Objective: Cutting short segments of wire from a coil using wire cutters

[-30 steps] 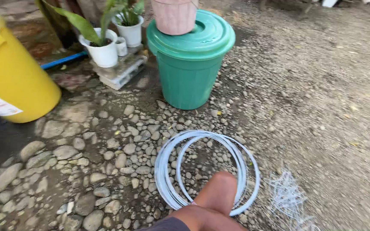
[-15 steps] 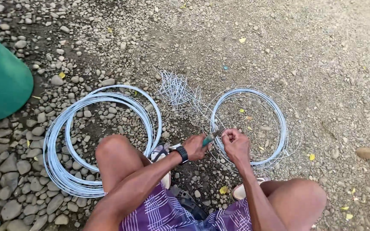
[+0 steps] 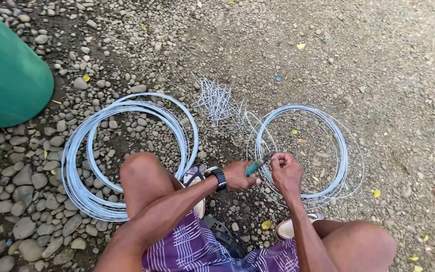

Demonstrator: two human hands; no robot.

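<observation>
The person squats on gravel in purple plaid shorts, knees apart, with a sandal showing beside the right leg and a dark strap on the ground between the legs.

The left hand, with a black wristwatch on its wrist, is closed around the green handles of a pair of pliers; the tool's metal nose points up and to the right, toward the other hand. The right hand sits just beside the plier tip, fingers curled together and pinching a thin strand of wire; the strand itself is too fine to follow at this point.

Both hands work at the near left edge of the small wire coil, a loose ring of pale galvanised wire lying flat on the ground in front of the right knee.

To the left, partly behind the left knee, lies the large wire coil, a thicker bundle of the same pale wire resting on rounded stones.

Beyond and between the two coils is a pile of short cut wire pieces, scattered in a fan.

At the far left stands a green plastic bin, only its side in view.
</observation>
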